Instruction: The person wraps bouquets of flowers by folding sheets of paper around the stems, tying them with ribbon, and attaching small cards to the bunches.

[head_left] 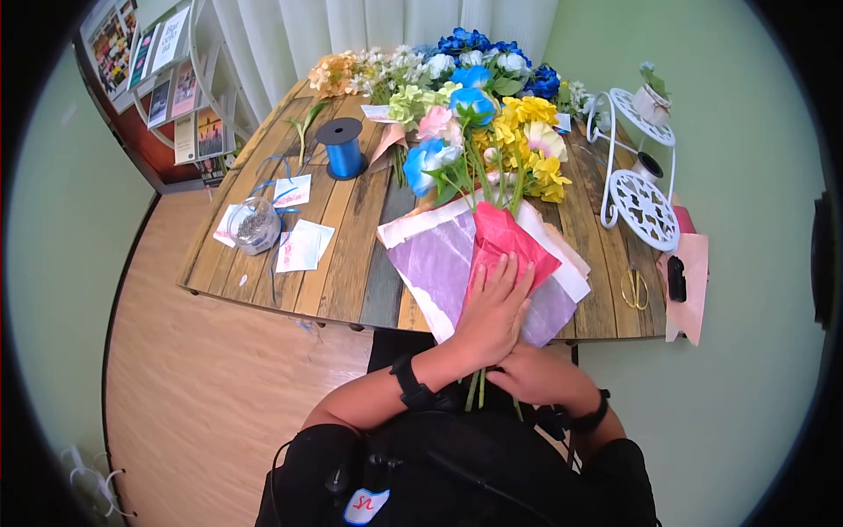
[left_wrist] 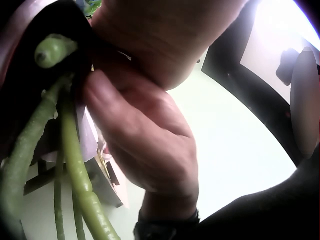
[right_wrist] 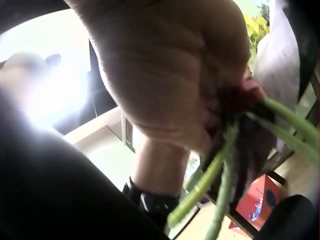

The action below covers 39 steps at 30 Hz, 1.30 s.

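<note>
Bouquet of artificial flowers in bright pink paper (head_left: 505,233), centre of frame in the head view, blooms pointing up the picture, bare green stems (head_left: 480,388) sticking out past the near edge of the wooden plank surface (head_left: 347,285). Left hand (head_left: 496,316) lies over the pink paper, fingers fairly straight, seemingly pressing the wrap flat. Right hand (head_left: 537,375) is lower, at the gathered base, probably to keep stems and paper bunched together. Purple-and-white wrapping sheet (head_left: 430,255) spread under the bouquet, likely as an outer layer. Blue ribbon on a black spool (head_left: 343,160) upper left of centre, gold-handled scissors (head_left: 634,290) at right; both look within reach. Clear jar (head_left: 255,228) beside white printed cards (head_left: 303,246) at left.

Left wrist view: left hand's palm side fills the top, right hand below it, thumb up near the stems. Stems hang free at left. Left fingertips can't be seen here.

Right wrist view: right hand large across the top, curled round the gathered base; stems fan out below the hold, so the grip sits at the narrow part. Exact finger placement too dark to tell. Red box (right_wrist: 257,200) lower right.
</note>
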Tool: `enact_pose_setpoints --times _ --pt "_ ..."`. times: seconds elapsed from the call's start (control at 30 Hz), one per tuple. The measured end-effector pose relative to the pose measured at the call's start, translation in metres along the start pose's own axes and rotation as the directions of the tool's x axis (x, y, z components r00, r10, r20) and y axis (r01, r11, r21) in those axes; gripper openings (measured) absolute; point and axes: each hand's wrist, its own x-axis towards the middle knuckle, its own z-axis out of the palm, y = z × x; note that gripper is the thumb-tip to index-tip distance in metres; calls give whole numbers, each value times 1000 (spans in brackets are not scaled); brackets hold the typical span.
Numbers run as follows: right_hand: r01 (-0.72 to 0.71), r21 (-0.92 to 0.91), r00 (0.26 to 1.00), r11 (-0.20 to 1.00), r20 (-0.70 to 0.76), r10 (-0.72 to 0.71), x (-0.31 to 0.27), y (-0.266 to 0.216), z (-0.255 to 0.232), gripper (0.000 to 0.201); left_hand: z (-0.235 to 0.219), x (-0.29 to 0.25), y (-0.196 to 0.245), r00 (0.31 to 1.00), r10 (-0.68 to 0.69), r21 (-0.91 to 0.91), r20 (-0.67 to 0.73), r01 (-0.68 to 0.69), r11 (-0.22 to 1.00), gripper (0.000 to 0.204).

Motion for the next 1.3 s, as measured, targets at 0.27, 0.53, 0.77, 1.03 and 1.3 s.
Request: enact_pose_setpoints --times 0.27,0.53,0.77,1.03,1.3 --pt "-177 381 747 908 -548 376 18 29 -43 35 16 -6 3 992 34 221 120 -60 973 53" --pt "-71 541 809 838 -461 366 77 116 -3 54 -13 -27 -2 992 28 -231 125 2 973 23" --pt "137 817 803 561 -423 420 78 65 -17 52 -16 -32 -63 900 -437 -482 8 386 787 48" --pt "241 948 805 209 -316 502 77 67 -16 36 -32 -22 -42 921 -348 -682 175 368 632 57" --pt "245 936 751 253 -348 562 87 38 -5 34 -21 -27 -35 947 -304 -634 -102 174 754 61"
